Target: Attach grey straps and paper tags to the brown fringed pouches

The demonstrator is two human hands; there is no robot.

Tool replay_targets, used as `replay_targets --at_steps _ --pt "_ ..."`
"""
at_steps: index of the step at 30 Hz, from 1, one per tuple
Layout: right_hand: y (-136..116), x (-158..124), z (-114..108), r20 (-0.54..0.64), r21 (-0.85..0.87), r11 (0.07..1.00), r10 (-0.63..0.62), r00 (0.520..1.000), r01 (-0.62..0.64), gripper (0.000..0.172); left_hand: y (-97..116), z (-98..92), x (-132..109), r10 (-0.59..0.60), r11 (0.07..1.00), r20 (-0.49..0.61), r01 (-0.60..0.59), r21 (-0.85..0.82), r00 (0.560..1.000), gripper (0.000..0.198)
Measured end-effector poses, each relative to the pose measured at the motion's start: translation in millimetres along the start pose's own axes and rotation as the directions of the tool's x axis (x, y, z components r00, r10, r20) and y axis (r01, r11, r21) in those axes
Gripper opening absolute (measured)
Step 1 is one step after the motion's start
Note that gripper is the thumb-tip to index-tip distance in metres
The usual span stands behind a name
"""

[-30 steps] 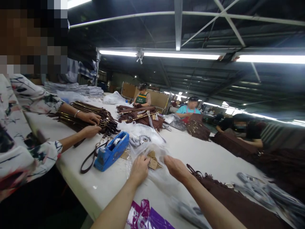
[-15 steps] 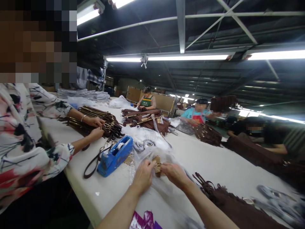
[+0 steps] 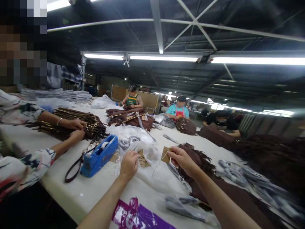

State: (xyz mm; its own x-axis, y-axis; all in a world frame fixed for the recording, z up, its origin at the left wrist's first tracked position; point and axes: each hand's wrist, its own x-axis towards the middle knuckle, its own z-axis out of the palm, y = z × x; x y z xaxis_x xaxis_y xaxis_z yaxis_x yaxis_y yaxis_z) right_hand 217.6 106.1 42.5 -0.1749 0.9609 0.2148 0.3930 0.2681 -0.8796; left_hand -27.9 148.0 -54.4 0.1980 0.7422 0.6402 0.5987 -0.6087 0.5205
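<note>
My right hand (image 3: pixel 181 159) pinches a brown card hang tag (image 3: pixel 166 154) with a pale string dangling from it, raised over the table. To its left, my left hand (image 3: pixel 130 164) has its fingers closed at the edge of some more brown hang tags (image 3: pixel 144 159) with strings. Those tags lie on a crumpled clear plastic bag (image 3: pixel 150 173). Close by on the left stands a blue tape dispenser (image 3: pixel 100 156). Right of my right hand is a dark brown fringed piece (image 3: pixel 193 156).
On the left a co-worker's hands (image 3: pixel 76 128) rest on a stack of brown straps with metal clips (image 3: pixel 91 125). A purple plastic packet (image 3: pixel 143 214) lies in front. Bagged grey straps (image 3: pixel 183 206) lie nearer right. Brown fringed goods (image 3: pixel 130 116) are piled further back, with people beyond.
My hands have moved apart. The right hand has drawn one hang tag away to the right, while the left stays by the others. The view has swung right.
</note>
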Motion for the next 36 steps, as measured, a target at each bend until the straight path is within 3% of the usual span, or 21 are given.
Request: replay_targets --at_steps 2,4,6,7,9,12,15,17,19,21,23,25,27,30,33,36 --pt "-5.9 -11.3 -12.3 -0.022 -0.013 1.0 0.009 1.0 -0.009 0.036 32.4 -2.6 7.8 -0.068 0.965 0.027 0.073 -0.251 0.997 0.027" --pt "-13.9 -21.4 -24.0 -0.04 -0.041 0.999 0.006 0.999 -0.008 0.034 73.8 -0.9 13.3 -0.139 0.802 0.249 0.256 -0.54 0.959 0.036" --pt "-22.9 -31.4 -36.3 -0.062 -0.083 0.997 -0.008 0.998 0.003 0.03 114.5 3.8 15.7 -0.073 0.583 0.525 0.463 -0.667 0.848 0.053" --pt "-27.0 -37.0 -43.4 -0.078 -0.11 0.994 -0.02 0.997 0.011 0.027 131.3 6.6 16.0 -0.019 0.511 0.613 0.535 -0.673 0.79 0.055" --pt "-32.7 -51.0 -60.4 -0.116 -0.174 0.984 -0.052 0.992 0.032 0.022 153.7 11.9 16.0 0.038 0.461 0.694 0.603 -0.651 0.719 0.044" --pt "-30.2 -81.1 -90.0 -0.164 -0.293 0.955 -0.093 0.982 0.041 0.014 160.5 18.4 18.8 0.006 0.488 0.702 0.611 -0.624 0.713 0.032" --pt "-12.2 -115.9 -112.3 -0.175 -0.413 0.911 -0.08 0.981 0.0 0.007 156.9 27.9 26.4 -0.004 0.636 0.682 0.528 -0.563 0.732 0.028" --pt "4.6 -134.2 -117.1 -0.187 -0.451 0.892 -0.053 0.981 -0.038 0.007 161.3 38.4 30.7 0.017 0.743 0.674 0.442 -0.503 0.739 0.021" --pt "20.5 -145.2 -113.1 -0.216 -0.447 0.892 -0.036 0.976 -0.066 0.016 173.0 51.4 32.5 0.041 0.784 0.688 0.404 -0.471 0.724 0.015" --pt "31.5 -149.7 -102.0 -0.249 -0.344 0.933 0.019 0.968 -0.106 0.033 188.3 64.2 32.2 0.057 0.775 0.725 0.427 -0.466 0.687 0.012" --pt "35.8 -150.9 -87.1 -0.256 -0.04 0.989 0.125 0.959 -0.14 0.045 201.7 74.4 31.1 0.085 0.759 0.765 0.456 -0.464 0.638 0.012" --pt "34.2 -151.8 -71.8 -0.196 0.361 0.921 0.228 0.954 -0.146 0.053 209.4 80.7 30.6 0.109 0.753 0.786 0.466 -0.465 0.609 0.01" --pt "29.2 -153.4 -58.2 -0.096 0.612 0.781 0.23 0.969 -0.125 0.06 211.7 82.6 31.4 0.124 0.762 0.789 0.452 -0.464 0.602 0.008" --pt "21.0 -156.6 -43.9 0.048 0.712 0.69 0.135 0.99 -0.129 0.059 211.5 76.7 34.9 0.162 0.818 0.79 0.367 -0.442 0.591 0.009" --pt "17.3 -160.1 -39.0 0.114 0.654 0.732 0.15 0.982 -0.188 0.054 213.8 62.4 40.8 0.212 0.889 0.793 0.224 -0.399 0.571 0.011" --pt "20.2 -167.5 -44.5 0.144 0.569 0.787 0.192 0.971 -0.24 0.051 217.5 46.0 47.0 0.249 0.927 0.82 0.119 -0.356 0.516 0.009"
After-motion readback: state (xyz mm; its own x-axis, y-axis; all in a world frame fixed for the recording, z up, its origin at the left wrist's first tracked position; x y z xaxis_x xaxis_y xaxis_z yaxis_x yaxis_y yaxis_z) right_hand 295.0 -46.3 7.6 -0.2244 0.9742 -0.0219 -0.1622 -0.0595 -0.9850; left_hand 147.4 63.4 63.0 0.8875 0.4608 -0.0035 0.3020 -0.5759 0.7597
